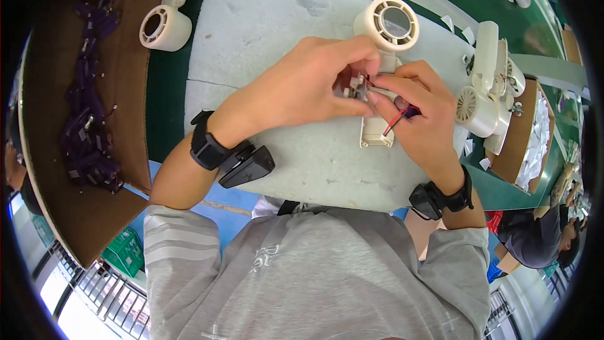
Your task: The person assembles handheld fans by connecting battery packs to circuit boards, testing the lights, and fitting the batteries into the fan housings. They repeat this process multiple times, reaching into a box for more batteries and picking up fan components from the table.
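An opened cream handheld fan point(376, 133) lies on the white foam pad, its round head point(387, 23) pointing away from me. Over its handle, my left hand point(314, 82) is closed, thumb and fingers around a small part with pale connectors point(356, 87), perhaps a circuit board. My right hand point(420, 104) meets it from the right, fingertips pinching a thin wire at that part. Red and black wires point(395, 119) come out below the right fingers, beside a dark purple piece, probably a battery, mostly hidden by the hand.
A cardboard box point(44, 113) of purple wired batteries point(91, 107) stands at the left. Another cream fan point(165, 28) lies at the far left. Several fan bodies point(481, 110) are piled at the right, beside a box of white pieces point(535, 141). Another person point(535, 236) sits at the right.
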Available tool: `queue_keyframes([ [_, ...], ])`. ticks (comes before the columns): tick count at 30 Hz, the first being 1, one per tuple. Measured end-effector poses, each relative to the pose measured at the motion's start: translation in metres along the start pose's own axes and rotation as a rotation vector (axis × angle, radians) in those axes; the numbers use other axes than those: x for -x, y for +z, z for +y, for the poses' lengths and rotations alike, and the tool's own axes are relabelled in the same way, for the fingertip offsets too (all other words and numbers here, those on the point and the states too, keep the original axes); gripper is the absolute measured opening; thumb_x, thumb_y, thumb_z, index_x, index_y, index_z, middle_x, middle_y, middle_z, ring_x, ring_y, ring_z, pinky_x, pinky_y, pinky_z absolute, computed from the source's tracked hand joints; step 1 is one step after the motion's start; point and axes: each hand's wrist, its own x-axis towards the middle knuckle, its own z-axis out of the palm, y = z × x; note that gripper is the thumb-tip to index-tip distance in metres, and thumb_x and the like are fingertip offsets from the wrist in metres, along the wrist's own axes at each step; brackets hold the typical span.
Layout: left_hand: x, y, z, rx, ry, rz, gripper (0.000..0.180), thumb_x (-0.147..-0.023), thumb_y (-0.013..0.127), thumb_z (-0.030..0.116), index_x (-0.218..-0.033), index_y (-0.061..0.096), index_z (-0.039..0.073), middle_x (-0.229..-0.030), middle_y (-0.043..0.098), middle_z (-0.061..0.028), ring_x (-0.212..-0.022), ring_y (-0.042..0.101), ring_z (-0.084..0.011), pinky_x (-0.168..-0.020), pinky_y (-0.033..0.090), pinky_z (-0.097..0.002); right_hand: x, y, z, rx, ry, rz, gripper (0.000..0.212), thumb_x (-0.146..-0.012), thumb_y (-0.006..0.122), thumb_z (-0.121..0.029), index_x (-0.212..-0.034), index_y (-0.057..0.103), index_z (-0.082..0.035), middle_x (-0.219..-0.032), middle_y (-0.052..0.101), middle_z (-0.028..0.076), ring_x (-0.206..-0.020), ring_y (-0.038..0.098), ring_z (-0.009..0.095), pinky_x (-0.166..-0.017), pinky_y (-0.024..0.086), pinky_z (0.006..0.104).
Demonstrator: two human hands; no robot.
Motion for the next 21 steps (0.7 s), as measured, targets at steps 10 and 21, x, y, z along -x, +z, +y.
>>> queue_keyframes([
  [10,0.004,-0.008,-0.009,-0.074,0.122,-0.023,0.028,-0.068,0.071,-0.002,-0.093,0.061,0.006,-0.08,0.059,-0.0066,-0.071,0.06,-0.0237,-0.064,0.049,-0.0328,0.0,-0.002,-0.004,0.046,0.032,-0.1,0.015,-0.067,0.074,0.005,-0.08,0.068,0.0,-0.086,0.056,0.005,-0.062,0.058,0.012,-0.055,0.044,0.0248],
  [21,0.006,-0.005,-0.003,-0.225,0.134,-0.024,0.021,-0.068,0.067,-0.005,-0.086,0.069,0.007,-0.081,0.056,-0.0074,-0.074,0.059,-0.0268,-0.065,0.048,-0.0347,0.001,0.001,-0.003,0.13,-0.011,-0.107,0.013,-0.065,0.072,0.004,-0.077,0.066,0.0,-0.084,0.054,0.006,-0.059,0.058,0.013,-0.054,0.044,0.0263],
])
